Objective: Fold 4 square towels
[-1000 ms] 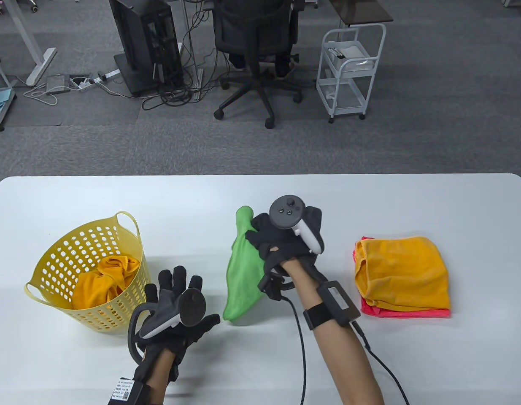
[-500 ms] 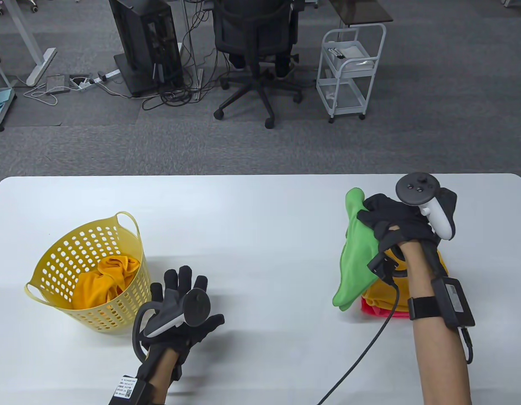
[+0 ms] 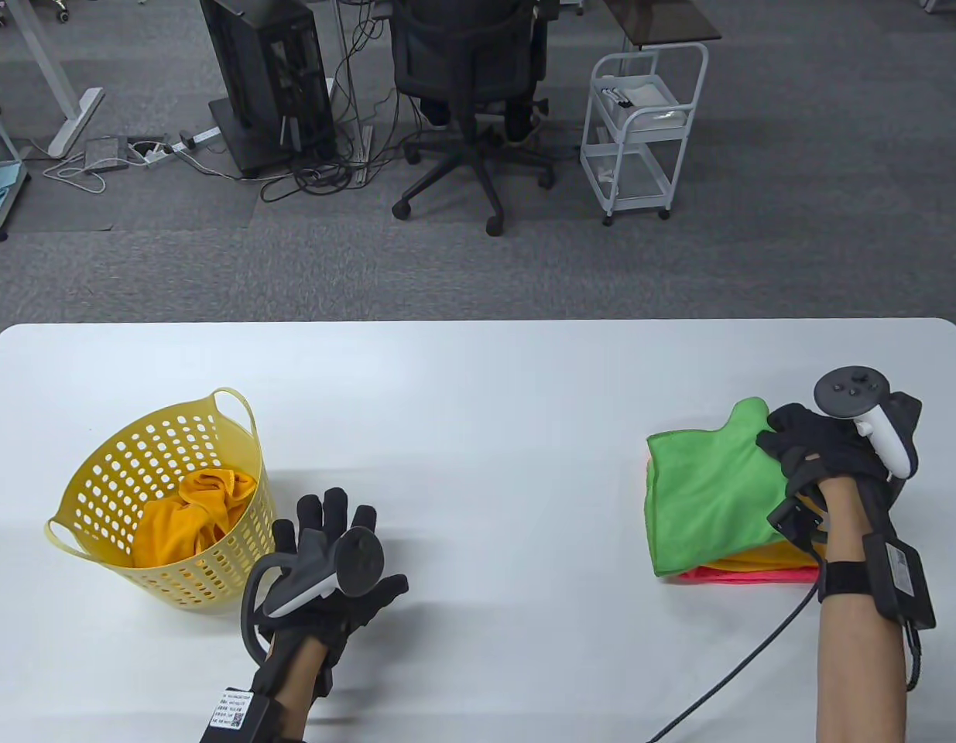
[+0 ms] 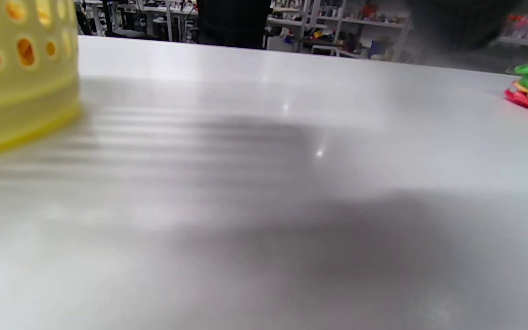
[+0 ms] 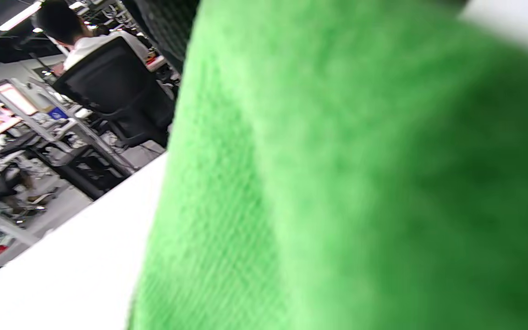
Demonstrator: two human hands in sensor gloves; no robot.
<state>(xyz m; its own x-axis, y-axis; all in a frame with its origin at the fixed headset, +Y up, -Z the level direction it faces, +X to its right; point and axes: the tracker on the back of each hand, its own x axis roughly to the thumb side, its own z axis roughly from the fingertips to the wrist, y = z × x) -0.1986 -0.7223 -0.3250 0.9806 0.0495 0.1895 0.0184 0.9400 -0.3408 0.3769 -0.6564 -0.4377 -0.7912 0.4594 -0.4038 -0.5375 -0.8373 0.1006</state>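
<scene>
Green towel (image 3: 710, 495), folded, lying on top of the stack at the right end of the table (image 3: 478, 387); beneath it the edges of an orange towel (image 3: 756, 559) and a pink towel (image 3: 745, 575) show at the near side. The green layer sits roughly square over the two below, which suggests it is being set down as the third finished piece.

Right hand (image 3: 822, 457), at the far right corner of the green towel: it grips that corner, which rises in a small peak above the otherwise flat cloth. The hold is probably there to steer the towel into line with the stack; release has not yet happened. In the right wrist view green pile fills nearly the whole picture, so the fingers themselves cannot be seen there.

Left hand (image 3: 330, 557), fingers spread and holding nothing, poised over the table just beside the basket (image 3: 98, 495). Its place suggests readiness for the next piece.

Basket, yellow and perforated, at the left of the table, well apart from the stack. A crumpled orange cloth (image 3: 191, 515) lies inside, likely the fourth towel, not yet folded.
</scene>
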